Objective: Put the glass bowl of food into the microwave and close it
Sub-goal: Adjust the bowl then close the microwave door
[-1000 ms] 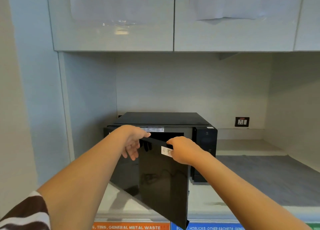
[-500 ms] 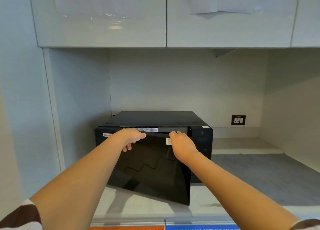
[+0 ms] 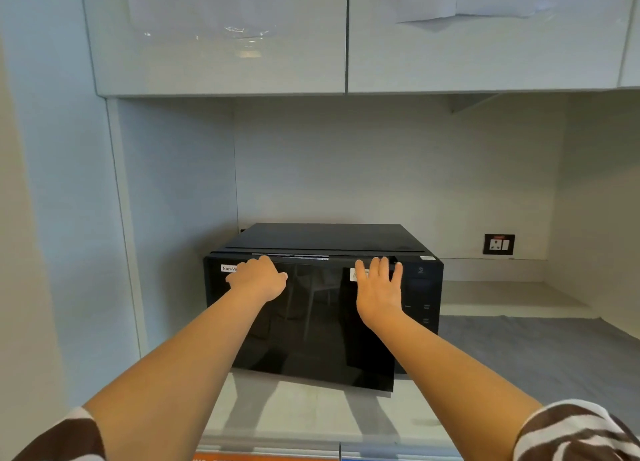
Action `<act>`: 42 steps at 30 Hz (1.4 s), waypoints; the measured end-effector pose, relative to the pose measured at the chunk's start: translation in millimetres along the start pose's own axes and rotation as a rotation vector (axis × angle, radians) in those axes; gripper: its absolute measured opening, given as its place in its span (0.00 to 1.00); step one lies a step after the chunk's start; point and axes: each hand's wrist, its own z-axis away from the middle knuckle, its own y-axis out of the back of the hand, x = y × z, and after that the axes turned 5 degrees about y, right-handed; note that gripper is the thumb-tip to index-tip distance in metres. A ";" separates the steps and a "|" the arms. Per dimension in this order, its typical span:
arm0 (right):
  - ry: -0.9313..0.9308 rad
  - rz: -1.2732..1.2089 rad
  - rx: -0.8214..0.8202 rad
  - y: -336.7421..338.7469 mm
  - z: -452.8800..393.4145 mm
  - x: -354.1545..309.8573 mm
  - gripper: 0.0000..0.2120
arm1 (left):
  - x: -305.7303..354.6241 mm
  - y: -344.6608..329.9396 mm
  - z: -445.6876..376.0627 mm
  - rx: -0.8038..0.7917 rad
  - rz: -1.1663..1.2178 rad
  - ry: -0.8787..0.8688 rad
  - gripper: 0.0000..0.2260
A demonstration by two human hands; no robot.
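Observation:
A black microwave (image 3: 325,238) stands on the counter in the left corner of the alcove. Its dark glass door (image 3: 311,325) lies almost flush with the front, with only a thin gap showing along the top right edge. My left hand (image 3: 258,280) rests near the door's upper left, fingers curled, next to a white label. Flat against the door's upper right is my right hand (image 3: 379,287), fingers spread and pointing up. The glass bowl of food is not visible; the door hides the inside.
The grey counter (image 3: 540,356) stretches to the right of the microwave. A wall socket (image 3: 498,244) sits on the back wall at the right. White upper cabinets (image 3: 221,44) hang overhead. A tall panel (image 3: 62,218) closes off the left side.
The door has swung from half open to nearly shut. Both hands followed it toward the microwave, and my right hand went from gripping the door's edge to pressing flat on it.

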 end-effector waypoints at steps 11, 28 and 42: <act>0.016 -0.049 0.073 0.9 -11.2 0.5 0.28 | -10.3 -2.9 -5.4 0.102 -0.068 -0.034 0.25; 0.026 -0.114 -0.054 -13.1 -8.6 -0.6 0.37 | -4.3 -14.6 -12.1 0.113 -0.063 -0.054 0.25; 0.031 -0.107 -0.065 -18.0 -20.7 0.9 0.39 | -3.6 -28.9 -24.4 0.132 -0.056 -0.073 0.25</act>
